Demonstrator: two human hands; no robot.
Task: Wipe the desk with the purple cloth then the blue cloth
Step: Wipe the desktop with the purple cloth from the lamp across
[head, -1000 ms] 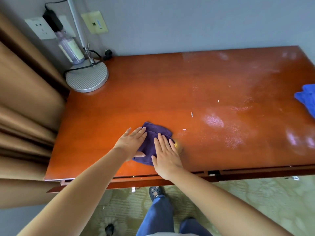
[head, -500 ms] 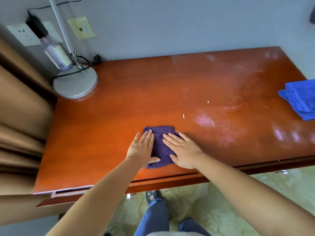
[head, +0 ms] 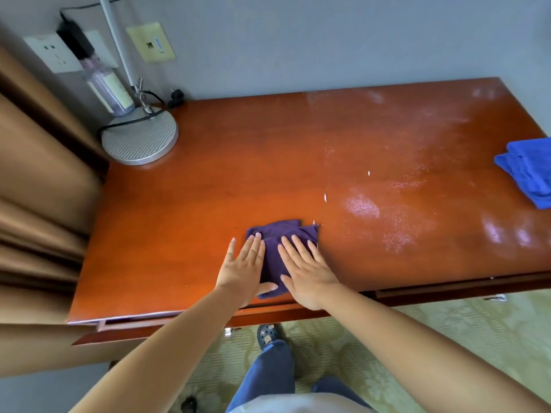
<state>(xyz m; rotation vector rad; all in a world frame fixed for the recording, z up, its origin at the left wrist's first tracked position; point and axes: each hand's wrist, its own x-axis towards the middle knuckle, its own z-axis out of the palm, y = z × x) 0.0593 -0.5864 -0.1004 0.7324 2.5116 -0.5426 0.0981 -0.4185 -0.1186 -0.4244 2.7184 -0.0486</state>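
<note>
Purple terry, folded into a rough square, the purple cloth (head: 281,248) lies flat on the red-brown wooden table (head: 208,204) in the lower middle of the frame, close to the near edge. Both hands press on it with straight, spread fingers, neither one curled round the fabric: the left hand (head: 246,268) covers its left edge, thumb lying across the lower corner, and the right hand (head: 307,271) covers its right side, so a strip of cloth shows between them. Each grip is therefore open and flat, holding nothing. The blue cloth (head: 529,171) sits bunched at the right edge of the frame, well apart from the hands and partly cut off. Pale, dusty smears (head: 362,205) and a few small white flecks (head: 325,197) mark the table to the right of the purple cloth. In the upper left stands a round silver lamp base (head: 140,138) with its thin pole rising out of frame, a clear bottle (head: 108,89) just behind it, and wall sockets (head: 52,53) above. Tan curtains (head: 35,189) hang along the left edge.
</note>
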